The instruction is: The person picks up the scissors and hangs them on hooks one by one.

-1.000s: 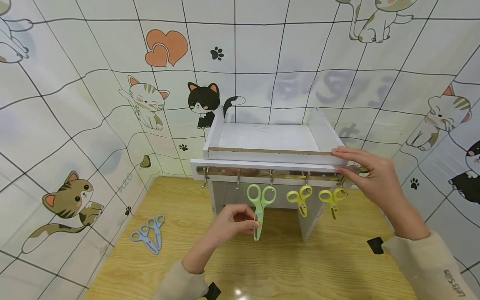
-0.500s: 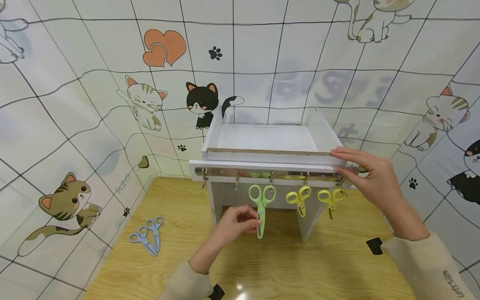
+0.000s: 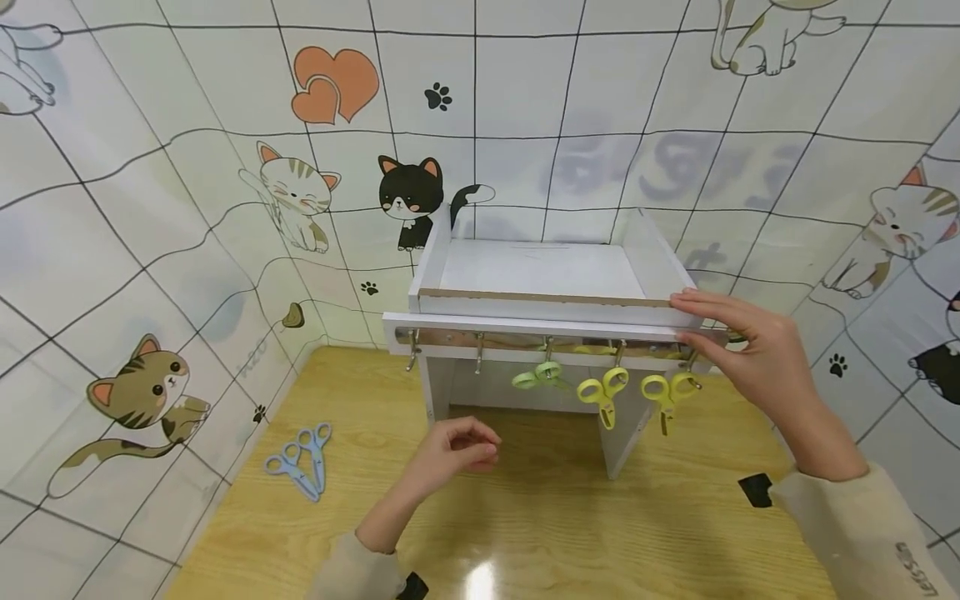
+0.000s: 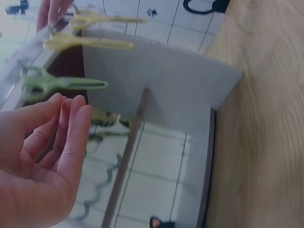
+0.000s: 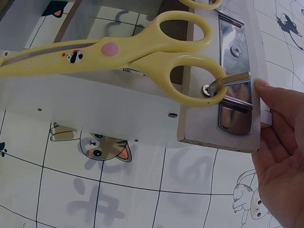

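Green scissors [image 4: 52,84] hang from a hook [image 3: 548,347] near my left hand [image 3: 447,454], loosely curled and holding nothing, while my right hand [image 3: 767,354] pinches the white shelf [image 3: 540,271].

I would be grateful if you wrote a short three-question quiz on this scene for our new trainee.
1. Multiple choice: what does the right hand touch?
A) the pair of light-blue scissors
B) the white board shelf unit
C) the orange printed heart

2. True or false: the left hand holds nothing.

3. Count: how many pairs of scissors hang from the curved silver metal hooks, and in which colours?

Key: 1. B, at its right front corner. 2. True; its fingers are apart from the scissors. 3. Three: one light-green pair of scissors with round handle loops and two yellow pairs of scissors with round handle loops.
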The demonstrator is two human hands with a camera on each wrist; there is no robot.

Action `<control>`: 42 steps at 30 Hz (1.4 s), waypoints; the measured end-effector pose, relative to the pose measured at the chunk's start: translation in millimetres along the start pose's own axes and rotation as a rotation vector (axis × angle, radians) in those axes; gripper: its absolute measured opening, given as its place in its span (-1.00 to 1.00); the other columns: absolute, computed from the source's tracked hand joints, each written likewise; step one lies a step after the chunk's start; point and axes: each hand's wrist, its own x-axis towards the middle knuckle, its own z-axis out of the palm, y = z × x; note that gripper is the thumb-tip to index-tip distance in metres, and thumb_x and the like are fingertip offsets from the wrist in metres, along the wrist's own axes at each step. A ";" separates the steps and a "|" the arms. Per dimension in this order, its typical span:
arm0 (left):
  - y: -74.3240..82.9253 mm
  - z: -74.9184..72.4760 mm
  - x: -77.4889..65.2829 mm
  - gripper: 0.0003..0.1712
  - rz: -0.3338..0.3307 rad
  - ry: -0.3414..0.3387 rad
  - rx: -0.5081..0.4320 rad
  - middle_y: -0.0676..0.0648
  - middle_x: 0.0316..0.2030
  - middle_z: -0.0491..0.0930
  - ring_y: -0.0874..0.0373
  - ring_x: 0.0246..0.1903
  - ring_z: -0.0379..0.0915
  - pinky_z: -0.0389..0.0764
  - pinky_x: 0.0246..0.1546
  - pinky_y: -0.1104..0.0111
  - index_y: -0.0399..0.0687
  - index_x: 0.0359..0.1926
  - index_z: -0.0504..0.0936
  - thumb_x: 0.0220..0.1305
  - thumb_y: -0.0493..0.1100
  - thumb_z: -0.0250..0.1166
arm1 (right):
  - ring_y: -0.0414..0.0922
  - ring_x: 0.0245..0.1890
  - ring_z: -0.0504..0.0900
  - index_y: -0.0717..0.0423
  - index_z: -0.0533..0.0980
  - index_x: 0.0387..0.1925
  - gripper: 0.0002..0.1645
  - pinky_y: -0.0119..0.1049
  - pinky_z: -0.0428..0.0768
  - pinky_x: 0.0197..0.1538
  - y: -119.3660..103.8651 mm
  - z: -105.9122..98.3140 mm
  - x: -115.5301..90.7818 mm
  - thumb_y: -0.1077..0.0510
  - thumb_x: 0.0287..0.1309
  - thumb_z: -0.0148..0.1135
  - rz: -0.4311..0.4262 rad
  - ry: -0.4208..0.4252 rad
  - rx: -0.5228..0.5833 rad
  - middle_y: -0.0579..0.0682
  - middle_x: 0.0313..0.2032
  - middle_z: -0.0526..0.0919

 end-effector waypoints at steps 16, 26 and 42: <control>-39.3 -97.0 -51.1 -0.59 -0.112 0.282 0.042 -0.16 -0.06 0.70 0.30 -0.17 0.70 0.74 -0.05 0.31 -0.50 0.11 0.50 0.43 -0.21 0.22 | -0.57 0.13 0.55 0.17 0.71 -0.03 -0.27 -0.79 0.43 0.08 0.9 -0.9 2.2 0.61 -0.41 0.52 -0.018 0.020 0.023 -0.11 0.04 0.73; -64.6 -162.6 -91.9 -0.56 -0.325 0.581 0.143 -0.03 -0.04 0.67 0.47 -0.22 0.64 0.73 -0.04 0.38 -0.39 0.18 0.50 0.44 -0.15 0.23 | -0.53 0.14 0.57 0.24 0.71 -0.07 -0.31 -0.73 0.45 0.16 1.0 -0.4 1.6 0.62 -0.41 0.50 -0.025 0.022 0.065 -0.14 0.05 0.72; -109.2 -203.8 -103.8 -0.52 -0.551 0.675 0.391 -0.33 -0.16 0.71 0.19 -0.33 0.69 0.75 -0.27 0.34 -0.48 0.13 0.56 0.40 -0.13 0.22 | -0.54 0.15 0.55 0.16 0.70 -0.01 -0.29 -0.75 0.45 0.10 -2.1 -1.3 2.0 0.62 -0.33 0.49 0.010 -0.005 0.039 0.03 0.04 0.74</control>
